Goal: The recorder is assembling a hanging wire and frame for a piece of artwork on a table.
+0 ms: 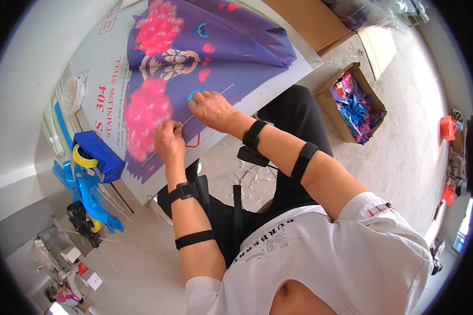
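A thin, glossy purple sheet [231, 68] printed with pink balloon clusters, hearts and blue birds is spread across the worktop, with folds at its far right end. My left hand [169, 142] rests over the lower balloon cluster, thumb and fingers drawn together in a pinch. To its right and a little farther off, my right hand [214, 110] bends over the sheet beside a blue bird, fingers curled inward. Whatever lies between the fingertips of either hand is hidden. Thin pale lines show on the sheet near both hands. Black straps with small devices circle both forearms.
A white board with red print [97, 89] covers the worktop. At its left edge sits a blue tape dispenser [108, 160], with blue strips [97, 197] hanging beside it. A clear tub [73, 95] stands behind. On the floor at right, a cardboard box [376, 123] holds colourful crumpled foil.
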Demonstrator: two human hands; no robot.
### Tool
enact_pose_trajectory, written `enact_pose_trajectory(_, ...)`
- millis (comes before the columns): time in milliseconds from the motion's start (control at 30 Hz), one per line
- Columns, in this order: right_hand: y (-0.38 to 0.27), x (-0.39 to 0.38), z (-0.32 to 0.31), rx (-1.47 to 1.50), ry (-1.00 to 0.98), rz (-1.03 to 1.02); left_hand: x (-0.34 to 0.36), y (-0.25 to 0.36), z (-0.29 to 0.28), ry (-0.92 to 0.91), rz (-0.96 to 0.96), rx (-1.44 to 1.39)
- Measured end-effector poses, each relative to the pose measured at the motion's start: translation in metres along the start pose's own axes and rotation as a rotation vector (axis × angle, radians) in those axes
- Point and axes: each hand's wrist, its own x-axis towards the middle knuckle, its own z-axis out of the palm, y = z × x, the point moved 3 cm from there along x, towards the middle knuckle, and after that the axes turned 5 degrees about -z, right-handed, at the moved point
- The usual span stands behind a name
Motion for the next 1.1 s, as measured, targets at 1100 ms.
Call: enact_pose_trajectory(1100,0.0044,-0.0048,-0.0015,0.009,0.026,-0.042,-0.0003,0.002,-0.0002,0.052,0.009,0.029)
